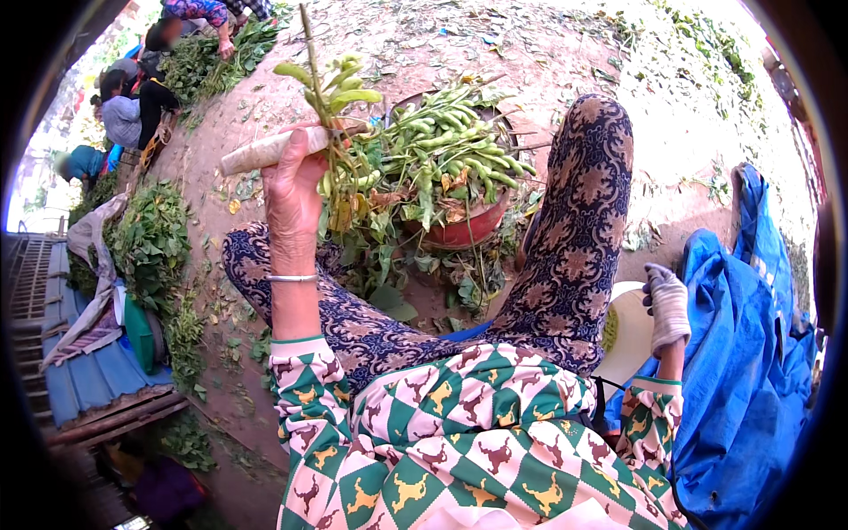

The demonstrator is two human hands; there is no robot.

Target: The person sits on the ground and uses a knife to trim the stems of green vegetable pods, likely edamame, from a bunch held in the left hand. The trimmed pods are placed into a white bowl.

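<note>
My bare left hand, with a bracelet on its wrist, is raised at the left and grips a soybean stalk together with a pale, thick stick-like piece. Green pods hang on that stalk. Just right of it, a red basin stands on the ground between my legs, heaped with green soybean pods on their stems. My right hand, in a knitted glove, is at the right over a pale container with green contents; its fingers are bent, and whether it holds anything is hidden.
A crumpled blue tarp lies at my right. Leafy plants are piled at the left near a blue corrugated sheet and a green container. Several people sit at the upper left by another plant heap. Loose leaves litter the ground.
</note>
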